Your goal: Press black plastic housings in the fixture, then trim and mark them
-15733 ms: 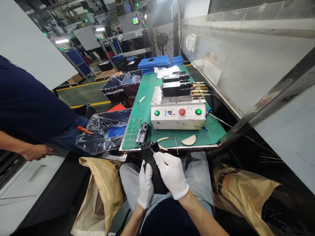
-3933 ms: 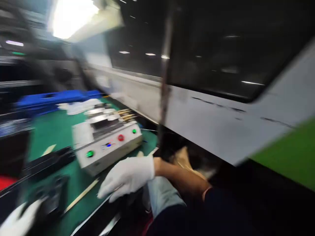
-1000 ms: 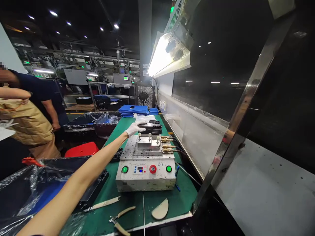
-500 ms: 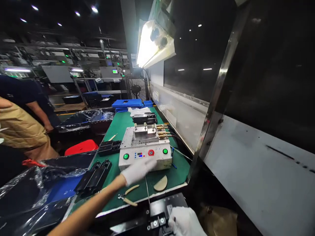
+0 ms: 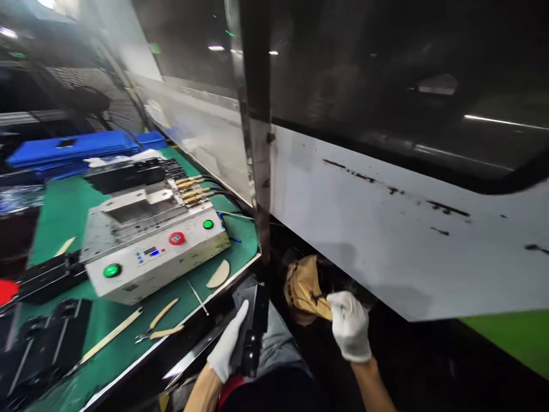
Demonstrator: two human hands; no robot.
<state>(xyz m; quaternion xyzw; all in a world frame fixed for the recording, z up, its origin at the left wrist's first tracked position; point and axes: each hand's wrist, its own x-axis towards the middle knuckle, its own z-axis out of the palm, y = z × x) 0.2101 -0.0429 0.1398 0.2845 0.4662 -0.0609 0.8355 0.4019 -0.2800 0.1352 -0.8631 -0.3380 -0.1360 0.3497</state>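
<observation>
The black metal fixture (image 5: 254, 337) stands in the left hand (image 5: 226, 356), its long axis nearly upright in view, beyond the front edge of the grey press unit (image 5: 150, 246). The left hand is the nearer, with its gloved fingers pressed together along the fixture's flat side. The right hand (image 5: 349, 326) is farther off, fingers bunched against a tan paper bag (image 5: 306, 292); whether they pinch it cannot be told. Left of the unit lie two black fixture blocks (image 5: 51, 277). In front of the unit lie one pair of pliers (image 5: 158, 327), one pale-handled knife (image 5: 109, 343), one thin steel rod (image 5: 197, 297) and one cream half-moon pad (image 5: 218, 274).
</observation>
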